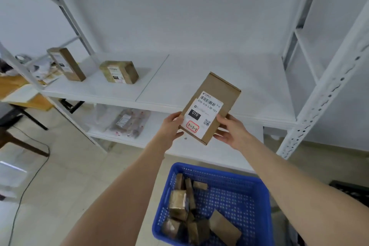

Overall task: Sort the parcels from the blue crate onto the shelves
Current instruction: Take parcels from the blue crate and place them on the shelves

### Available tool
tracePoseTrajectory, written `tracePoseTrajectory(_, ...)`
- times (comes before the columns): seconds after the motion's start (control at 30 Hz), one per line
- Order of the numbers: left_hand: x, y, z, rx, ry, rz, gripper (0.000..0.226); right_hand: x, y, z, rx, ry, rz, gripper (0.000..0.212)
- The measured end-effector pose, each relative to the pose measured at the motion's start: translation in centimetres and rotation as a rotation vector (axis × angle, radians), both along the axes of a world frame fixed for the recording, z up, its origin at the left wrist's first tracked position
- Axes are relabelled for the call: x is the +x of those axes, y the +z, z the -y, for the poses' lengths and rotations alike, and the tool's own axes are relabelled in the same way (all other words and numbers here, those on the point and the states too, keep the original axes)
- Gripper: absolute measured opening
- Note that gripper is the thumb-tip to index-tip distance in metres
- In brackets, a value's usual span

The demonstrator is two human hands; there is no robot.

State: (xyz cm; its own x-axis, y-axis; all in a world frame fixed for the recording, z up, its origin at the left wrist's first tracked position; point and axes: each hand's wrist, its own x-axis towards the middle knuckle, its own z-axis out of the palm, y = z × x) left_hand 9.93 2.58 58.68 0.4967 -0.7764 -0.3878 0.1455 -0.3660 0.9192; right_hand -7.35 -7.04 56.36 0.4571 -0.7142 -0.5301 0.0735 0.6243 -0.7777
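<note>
My left hand grips the flat cardboard parcel at its 9 o'clock edge, my right hand at 3 o'clock. Long axis runs 7 to 1, label up, marked 3-3-8. Target middle shelf at 12, beyond the parcel; both hands equally near. Below, blue crate at 6, more parcels inside.

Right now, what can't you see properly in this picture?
Head view:
- held parcel: its label's small print is too tiny to read.
- blue crate: near rim cut off by the bottom edge; parcels inside blurred.
- bagged parcels: blurred by their wrapping.
- shelf box: label too small.
</note>
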Motion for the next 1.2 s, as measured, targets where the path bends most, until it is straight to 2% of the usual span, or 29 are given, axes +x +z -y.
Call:
tracePoseTrajectory(0.07,0.4,1.0,-0.2,0.020,-0.050,0.055,0.028,-0.2,1.4,0.5,-0.061,0.018,-0.028,0.051)
tracePoseTrajectory(0.37,4.2,4.3,-0.2,-0.043,-0.107,0.144,0.033,3.5,6.4,-0.2,-0.196,-0.006,-0.092,0.044)
tracePoseTrajectory(0.6,11.9,4.9,-0.7,-0.033,-0.256,0.199,0.040,10.5,7.6,-1.9,-0.282,-0.092,-0.120,0.041)
tracePoseTrajectory(0.83,20.0,5.3,-1.3,0.021,-0.428,0.173,0.041,17.5,8.3,-4.0,-0.310,-0.188,-0.188,0.035)
tracePoseTrajectory(1.07,22.4,5.0,-1.0,-0.023,-0.393,0.101,0.046,20.3,7.6,-5.7,-0.292,-0.215,-0.241,0.036)
tracePoseTrajectory(1.2,22.5,5.5,-1.1,-0.047,-0.361,0.128,0.044,21.0,7.7,-5.9,-0.297,-0.212,-0.238,0.038)
